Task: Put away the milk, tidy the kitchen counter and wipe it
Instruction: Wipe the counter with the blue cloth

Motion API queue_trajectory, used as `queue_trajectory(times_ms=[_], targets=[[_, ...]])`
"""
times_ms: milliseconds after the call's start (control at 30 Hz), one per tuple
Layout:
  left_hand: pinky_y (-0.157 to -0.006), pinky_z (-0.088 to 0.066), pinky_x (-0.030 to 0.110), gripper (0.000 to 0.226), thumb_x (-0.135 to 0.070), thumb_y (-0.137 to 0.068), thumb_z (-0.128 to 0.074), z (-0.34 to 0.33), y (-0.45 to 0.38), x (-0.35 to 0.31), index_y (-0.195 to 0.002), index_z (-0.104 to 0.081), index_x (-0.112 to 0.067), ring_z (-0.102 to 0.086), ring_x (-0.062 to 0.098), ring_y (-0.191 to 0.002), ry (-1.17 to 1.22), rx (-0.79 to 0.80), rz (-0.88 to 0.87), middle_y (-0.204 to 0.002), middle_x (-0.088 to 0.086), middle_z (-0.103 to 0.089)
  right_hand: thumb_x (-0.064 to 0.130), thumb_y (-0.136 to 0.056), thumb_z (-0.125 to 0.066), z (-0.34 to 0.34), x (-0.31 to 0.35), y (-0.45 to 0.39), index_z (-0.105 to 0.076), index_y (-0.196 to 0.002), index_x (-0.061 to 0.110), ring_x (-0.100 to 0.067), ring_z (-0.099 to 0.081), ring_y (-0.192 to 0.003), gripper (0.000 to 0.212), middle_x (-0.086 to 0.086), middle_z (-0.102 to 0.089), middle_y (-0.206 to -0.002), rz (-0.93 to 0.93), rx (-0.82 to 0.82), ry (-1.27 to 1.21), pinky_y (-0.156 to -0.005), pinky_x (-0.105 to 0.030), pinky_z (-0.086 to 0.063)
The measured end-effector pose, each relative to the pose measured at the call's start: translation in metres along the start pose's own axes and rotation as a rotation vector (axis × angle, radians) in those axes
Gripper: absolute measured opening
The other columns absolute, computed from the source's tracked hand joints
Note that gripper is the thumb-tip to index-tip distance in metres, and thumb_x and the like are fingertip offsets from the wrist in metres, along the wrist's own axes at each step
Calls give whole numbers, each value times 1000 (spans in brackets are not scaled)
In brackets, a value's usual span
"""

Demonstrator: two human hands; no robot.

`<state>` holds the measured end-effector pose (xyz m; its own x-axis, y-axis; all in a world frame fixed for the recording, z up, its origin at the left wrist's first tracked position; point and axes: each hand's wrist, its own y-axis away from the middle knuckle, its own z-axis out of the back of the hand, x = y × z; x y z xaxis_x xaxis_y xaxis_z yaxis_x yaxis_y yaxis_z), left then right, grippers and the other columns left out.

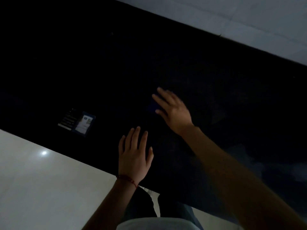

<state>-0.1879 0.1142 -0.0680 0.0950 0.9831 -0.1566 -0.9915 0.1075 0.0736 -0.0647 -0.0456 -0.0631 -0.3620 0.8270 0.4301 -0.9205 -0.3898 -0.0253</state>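
Very dark frame, black worktop (166, 55) runs diagonally from lower right to upper left, pale floor (41, 180) on the near left, pale wall (232, 17) at far right

Left hand (134, 156) lies flat on the worktop near its near edge, fingers straight and slightly spread, grip released, holding nothing. Red thread bracelet (127, 179) on that wrist

Right hand (172, 110) reaches farther in, fingers straight and spread, palm down; a dark blue patch (152, 107) shows just under the fingertips, too dim to say what it is. Grip released, nothing curled round; contact with the surface cannot be told, hand is blurred

Small blue and white carton or packet (83, 124) lies flat on the worktop, left of both hands and well apart from them, nearer the left hand. A dark printed panel (67, 121) sits just beside it on its left. Whether this is the milk is unclear

Person's light shirt (157, 224) at bottom edge
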Motion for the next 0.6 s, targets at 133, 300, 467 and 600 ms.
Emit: queue_trajectory(times_ms=[133,300,467,600], targets=[[-100,-40,52,48,-37,-84,-38,1,0,-1,-122,-55,-12,-52,31,-122,-2,-5,-2,-131,15,-56,26,-96,-44,-5,13,-24,-31,-142,20,-29,-15,-143,49,-5,-20,-155,-276,-84,-54,-116,-44,-22],[-100,-40,52,48,-37,-84,-37,0,1,1,-122,-55,-13,-53,31,-121,-2,-23,-7,-130,15,-57,27,-92,-50,0,-4,18,-39,-138,19,-31,-29,-139,47,-8,-31,-151,31,13,45,-112,-47,-31],[-101,-39,52,49,-38,-85,-35,-2,0,0,-123,-53,-13,-52,32,-122,11,-21,1,-131,15,-55,26,-95,-45,0,-5,8,-34,-141,21,-30,-20,-142,47,-5,-23,-154,-370,-159,43,-115,-42,-24],[-101,-39,51,49,-38,-85,-35,0,1,-1,-123,-53,-13,-51,32,-123,10,-12,-1,-132,15,-55,25,-91,-52,-9,8,58,-40,-138,21,-31,-28,-139,49,-6,-32,-151,20,13,16,-110,-46,-30]])
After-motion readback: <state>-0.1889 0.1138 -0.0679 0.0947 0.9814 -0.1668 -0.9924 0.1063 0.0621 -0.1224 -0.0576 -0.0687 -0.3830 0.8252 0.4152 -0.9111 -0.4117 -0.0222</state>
